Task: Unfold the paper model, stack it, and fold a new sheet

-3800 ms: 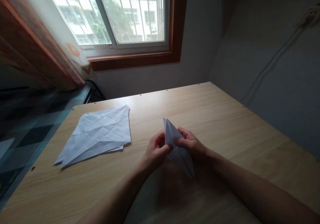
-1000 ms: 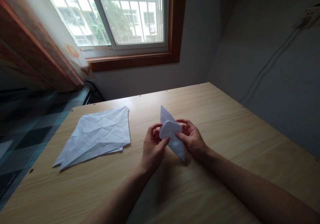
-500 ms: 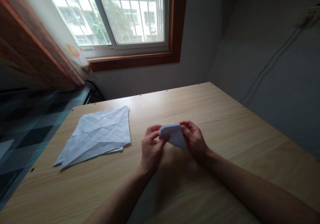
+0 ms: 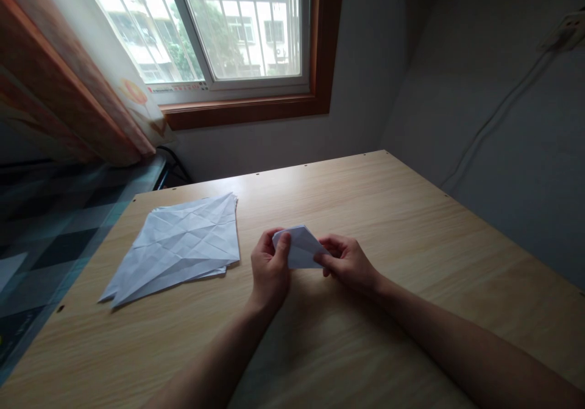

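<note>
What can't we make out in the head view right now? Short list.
- Folded paper: its left and right ends are covered by the left hand and right hand; the fold pattern is too dim to read.
- Creased sheets: how many are stacked; the top one hides the rest.
- Table: near edge cut off by the frame bottom.
- Wall cable: its upper end leaves the frame at right.

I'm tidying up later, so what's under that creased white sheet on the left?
More white paper: edges of further sheets peek out beneath the creased sheet, on the wooden table. How many, or anything else beneath, is covered.
</note>
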Motion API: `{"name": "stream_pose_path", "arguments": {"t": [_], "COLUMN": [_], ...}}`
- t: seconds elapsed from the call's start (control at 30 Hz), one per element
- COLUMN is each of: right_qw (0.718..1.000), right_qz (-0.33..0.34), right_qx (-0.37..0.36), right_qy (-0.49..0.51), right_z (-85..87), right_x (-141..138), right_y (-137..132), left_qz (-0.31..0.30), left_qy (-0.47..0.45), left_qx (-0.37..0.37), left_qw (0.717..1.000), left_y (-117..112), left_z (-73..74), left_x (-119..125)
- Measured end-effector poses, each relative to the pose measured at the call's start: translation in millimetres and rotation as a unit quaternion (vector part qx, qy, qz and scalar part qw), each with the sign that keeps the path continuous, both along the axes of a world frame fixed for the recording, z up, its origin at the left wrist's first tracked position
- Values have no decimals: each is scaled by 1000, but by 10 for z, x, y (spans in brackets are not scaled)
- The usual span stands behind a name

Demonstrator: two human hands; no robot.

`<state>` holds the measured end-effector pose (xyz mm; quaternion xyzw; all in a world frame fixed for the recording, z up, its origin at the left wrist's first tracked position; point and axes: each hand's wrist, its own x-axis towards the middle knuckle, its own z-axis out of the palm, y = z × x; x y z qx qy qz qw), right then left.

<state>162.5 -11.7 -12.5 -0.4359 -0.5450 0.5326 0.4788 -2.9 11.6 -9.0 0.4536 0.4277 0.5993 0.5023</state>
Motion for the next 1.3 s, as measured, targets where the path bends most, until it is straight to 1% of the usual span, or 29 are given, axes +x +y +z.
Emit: {"name": "stream_pose_path", "arguments": {"t": [0.13, 0.27, 0.33, 0.37, 0.43, 0.5, 0.57, 0.63, 0.73, 0.83, 0.93, 1.0, 1.07, 1.2, 1.3], "right_qw": [1000, 1000, 999, 998, 996, 992, 990, 988, 987, 987, 987, 987, 988, 990, 989], "right_qz": [3, -3, -19, -33, -65, -91, -103, -99, -63, -27, -13, -23, -41, -64, -72], "right_qx": [-2, -24, -31, -31, -26, -21, -17, -12, 6, 22, 39, 52, 57, 54, 64], "right_qy": [5, 19, 28, 36, 58, 80, 97, 117, 148, 159, 157, 151, 139, 112, 111], "right_z": [29, 24, 22, 22, 26, 30, 29, 17, -13, -23, -9, -3, -6, 3, 24], "right_x": [-9, -16, -11, -7, 3, 13, 24, 38, 67, 87, 79, 63, 46, 29, 24], "right_y": [-11, -10, -3, 3, 16, 26, 30, 28, 21, 21, 31, 40, 44, 36, 34], "left_qz": [61, 81, 84, 85, 70, 26, -20, -45, -53, -57, -59, -63, -71, -71, -77], "left_qy": [19, 24, 48, 74, 157, 252, 317, 346, 354, 333, 306, 291, 282, 290, 296], "left_qx": [-3, -11, 9, 35, 108, 175, 209, 213, 189, 158, 125, 112, 119, 154, 149], "left_qw": [998, 996, 995, 993, 979, 952, 925, 913, 914, 928, 942, 948, 950, 942, 941], "left_y": [52, 58, 48, 39, 18, -4, -16, -18, -13, -12, -10, -4, 4, 16, 11], "left_z": [-17, 0, 12, 18, 32, 43, 45, 42, 42, 53, 59, 54, 47, 34, 25], "left_x": [-30, -30, -33, -36, -41, -43, -40, -35, -27, -24, -32, -42, -51, -51, -38]}}
